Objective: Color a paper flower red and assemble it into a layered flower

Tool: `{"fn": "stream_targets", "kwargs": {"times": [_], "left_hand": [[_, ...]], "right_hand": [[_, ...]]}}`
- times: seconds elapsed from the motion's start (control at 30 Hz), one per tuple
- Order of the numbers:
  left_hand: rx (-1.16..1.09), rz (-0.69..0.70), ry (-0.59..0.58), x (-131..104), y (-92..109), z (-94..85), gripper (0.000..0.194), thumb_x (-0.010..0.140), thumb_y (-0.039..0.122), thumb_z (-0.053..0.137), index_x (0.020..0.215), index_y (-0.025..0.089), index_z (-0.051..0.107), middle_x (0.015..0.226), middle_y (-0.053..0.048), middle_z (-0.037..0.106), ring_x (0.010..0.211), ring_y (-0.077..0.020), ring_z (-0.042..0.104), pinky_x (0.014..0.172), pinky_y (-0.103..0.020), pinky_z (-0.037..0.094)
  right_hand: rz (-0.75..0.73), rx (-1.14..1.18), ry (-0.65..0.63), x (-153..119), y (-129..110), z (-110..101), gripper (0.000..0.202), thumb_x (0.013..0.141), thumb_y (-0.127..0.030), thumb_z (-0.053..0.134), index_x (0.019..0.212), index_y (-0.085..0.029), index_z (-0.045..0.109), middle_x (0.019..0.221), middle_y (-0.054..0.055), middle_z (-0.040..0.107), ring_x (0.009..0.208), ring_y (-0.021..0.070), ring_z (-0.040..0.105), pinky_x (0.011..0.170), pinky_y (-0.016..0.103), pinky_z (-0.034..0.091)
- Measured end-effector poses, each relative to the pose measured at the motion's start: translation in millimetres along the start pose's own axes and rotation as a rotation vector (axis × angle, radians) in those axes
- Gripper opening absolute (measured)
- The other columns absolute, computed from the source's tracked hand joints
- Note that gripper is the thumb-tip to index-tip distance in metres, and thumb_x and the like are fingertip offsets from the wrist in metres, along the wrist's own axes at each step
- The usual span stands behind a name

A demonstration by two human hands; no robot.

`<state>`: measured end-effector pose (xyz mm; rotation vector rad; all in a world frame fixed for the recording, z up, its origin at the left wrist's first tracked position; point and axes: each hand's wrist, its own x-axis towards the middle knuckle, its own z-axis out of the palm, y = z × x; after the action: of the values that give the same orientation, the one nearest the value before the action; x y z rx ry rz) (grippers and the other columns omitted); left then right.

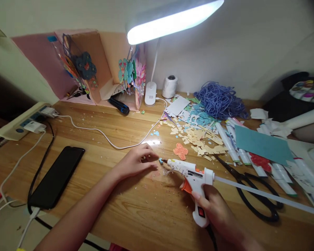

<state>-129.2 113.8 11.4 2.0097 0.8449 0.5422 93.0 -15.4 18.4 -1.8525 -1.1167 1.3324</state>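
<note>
Desk (pixel 136 209): wooden, brightly lit.
Glue stick (pixel 295 204): cut off at the right edge.
Right hand (pixel 216 202): wrapped around the glue gun (pixel 197 184), some fingers hidden behind it.
Left hand (pixel 140 158): fingers curved over thumb; I can't tell whether they pinch the blue bit (pixel 161 160) at the nozzle (pixel 165 161).

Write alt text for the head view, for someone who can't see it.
The right hand grips a white glue gun, its nozzle at a small blue piece by the left hand, over a wooden desk. Scissors, markers, paper scraps and purple cord lie rightward; a phone, leftward.
</note>
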Motion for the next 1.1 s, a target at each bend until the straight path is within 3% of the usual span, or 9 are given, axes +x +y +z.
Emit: {"fn": "stream_targets", "kwargs": {"times": [0.2,0.4,0.7,0.93,1.1], "left_hand": [[-0.033,-0.057,0.08,-1,-1,-1.2,0.03,0.068,0.026,0.076,0.095,0.017,0.066,0.082,-0.001,0.055,0.067,-0.0105,0.052,0.059,-0.022,0.042],[0.029,-0.029,0.139,-1,5,5.3,0.028,0.069,0.027,0.075,0.094,0.018,0.066,0.084,-0.002,0.058,0.074,-0.0127,0.056,0.065,-0.023,0.044],[0.208,-0.062,0.306,1,14,32.9,0.03,0.071,0.037,0.072,0.091,0.018,0.061,0.089,-0.004,0.058,0.082,-0.0186,0.055,0.07,-0.029,0.043],[0.271,-0.059,0.29,5,16,38.1,0.021,0.073,0.032,0.069,0.088,0.02,0.062,0.089,-0.003,0.059,0.083,-0.0191,0.055,0.068,-0.028,0.042],[0.272,-0.055,0.279,9,15,39.6,0.017,0.075,0.031,0.067,0.088,0.02,0.062,0.088,-0.003,0.059,0.083,-0.019,0.055,0.068,-0.028,0.042]], "right_hand": [[-0.087,-0.023,0.074,6,4,-2,0.035,0.068,-0.052,0.051,0.065,-0.017,0.058,0.059,0.001,0.057,0.057,0.018,0.053,0.053,0.028,0.045],[-0.108,0.026,0.093,2,0,0,0.033,0.071,-0.05,0.053,0.066,-0.017,0.056,0.059,0.0,0.055,0.056,0.0167,0.052,0.052,0.027,0.043],[-0.072,0.058,-0.028,2,4,-3,0.033,0.073,-0.051,0.051,0.066,-0.019,0.051,0.054,-0.002,0.053,0.051,0.0157,0.053,0.047,0.026,0.042],[-0.107,0.092,0.071,-2,-2,1,0.033,0.073,-0.049,0.051,0.074,-0.017,0.057,0.059,-0.001,0.055,0.055,0.016,0.053,0.051,0.026,0.042],[-0.085,0.082,0.101,-2,-4,1,0.034,0.071,-0.051,0.051,0.068,-0.018,0.055,0.06,0.0,0.058,0.057,0.0164,0.054,0.052,0.026,0.041]]}}
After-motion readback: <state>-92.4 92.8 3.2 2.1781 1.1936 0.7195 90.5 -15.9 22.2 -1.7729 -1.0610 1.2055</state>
